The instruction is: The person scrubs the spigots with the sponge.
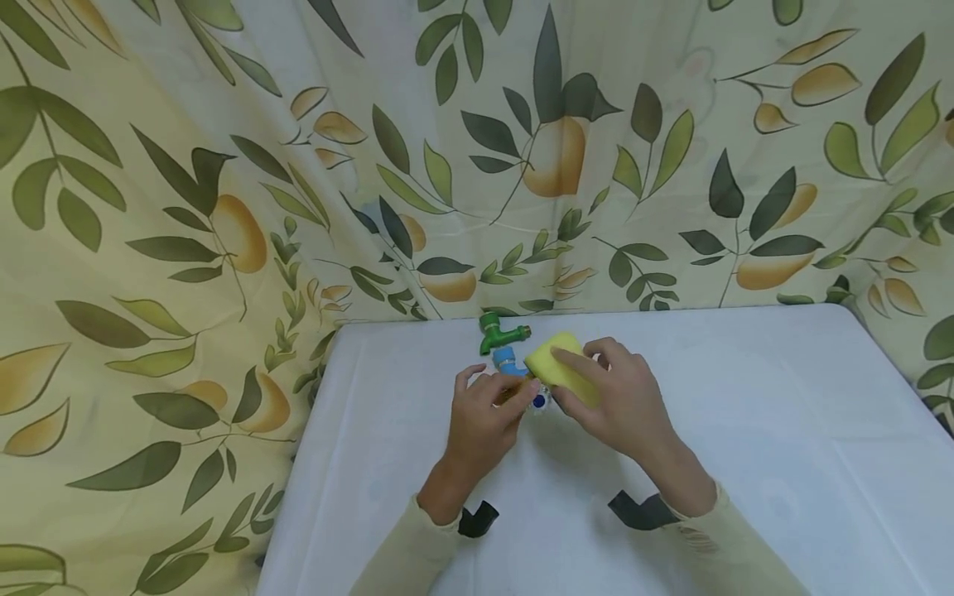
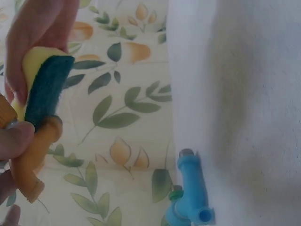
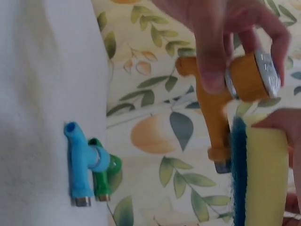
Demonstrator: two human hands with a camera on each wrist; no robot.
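Two hands meet: left hand point(image 1: 480, 414) fingers grip the orange tap point(image 3: 221, 101); right hand point(image 1: 614, 397) fingers pinch the sponge point(image 1: 562, 368) against the tap.

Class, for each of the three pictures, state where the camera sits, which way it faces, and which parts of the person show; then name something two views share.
Head: above, looking forward and down at the white table; left hand, right hand and both sleeves show.
Left wrist: beside the left hand, facing the leaf curtain; fingers on the orange tap.
Right wrist: beside the right hand, facing the curtain; left fingers grip the orange tap.
Shared: both wrist views show the sponge and blue tap.
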